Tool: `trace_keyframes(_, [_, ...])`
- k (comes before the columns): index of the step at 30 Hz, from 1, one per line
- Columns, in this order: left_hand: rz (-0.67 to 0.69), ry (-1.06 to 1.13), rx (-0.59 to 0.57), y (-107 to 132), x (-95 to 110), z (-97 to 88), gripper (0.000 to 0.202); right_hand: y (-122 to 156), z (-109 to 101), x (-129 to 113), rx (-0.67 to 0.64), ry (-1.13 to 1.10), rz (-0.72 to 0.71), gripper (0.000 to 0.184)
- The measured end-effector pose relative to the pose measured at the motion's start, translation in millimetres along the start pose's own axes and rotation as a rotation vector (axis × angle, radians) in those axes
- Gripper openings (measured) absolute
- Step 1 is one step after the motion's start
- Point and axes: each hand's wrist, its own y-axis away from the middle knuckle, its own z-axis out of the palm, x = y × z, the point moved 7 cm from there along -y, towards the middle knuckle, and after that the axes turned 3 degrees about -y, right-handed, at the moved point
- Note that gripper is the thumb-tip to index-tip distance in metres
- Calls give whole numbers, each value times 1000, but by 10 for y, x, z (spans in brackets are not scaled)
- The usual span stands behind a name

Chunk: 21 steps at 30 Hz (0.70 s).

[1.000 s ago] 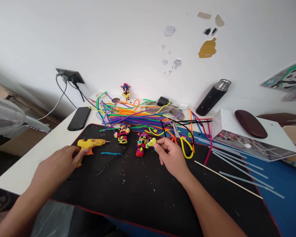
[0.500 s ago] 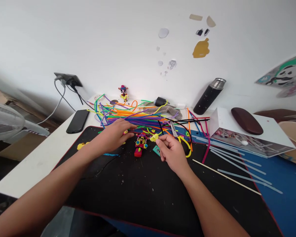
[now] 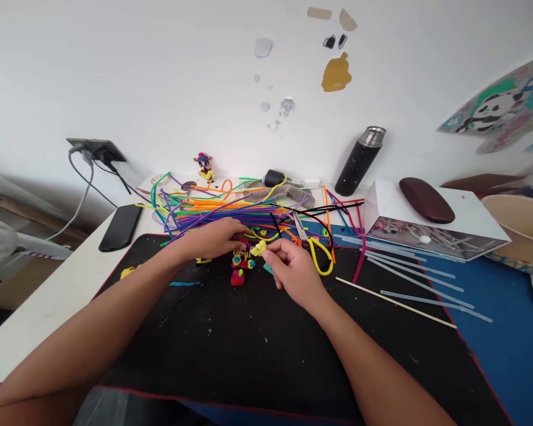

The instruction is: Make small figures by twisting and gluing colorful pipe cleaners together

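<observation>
My right hand (image 3: 295, 272) pinches a small yellow twisted piece of fuzzy pipe cleaner (image 3: 258, 249) between thumb and fingertips. Just left of it, a colourful pipe-cleaner figure (image 3: 238, 275) with a red lower end lies on the black mat (image 3: 257, 355). Over the figure's upper end reaches my left hand (image 3: 217, 239), thumb and forefinger apart, hiding that part. A teal piece (image 3: 269, 268) is partly covered by my right hand. Yellow-handled scissors (image 3: 322, 258) rest right of that hand.
A pile of coloured pipe cleaners (image 3: 222, 213) lies behind my hands. A similar figure (image 3: 205, 167) stands by the wall. Right are a black flask (image 3: 359, 163), a white box (image 3: 479, 225) and a thin stick (image 3: 395, 302). A phone (image 3: 121, 228) lies left.
The view has shifted to the right. My left hand has moved right, over the figure's upper end. My right hand still holds the yellow piece, now closer to the figure.
</observation>
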Motion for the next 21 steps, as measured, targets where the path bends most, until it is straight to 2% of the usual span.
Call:
trace_keyframes(4, [-58,74,-45,24,-62,-7,41,-5,12,37,-10,9,0,25])
trace_keyframes(10, [-138,151,-68,163,-73,-12,36,10,79,90,-60,42,0,22])
trace_keyframes(17, [-177,190,-5,326,93,-116,29,24,115,94,-77,101,-8,20])
trace_keyframes(21, [-224,370,130,403,128,-211,33,28,119,115,-70,89,-19,22])
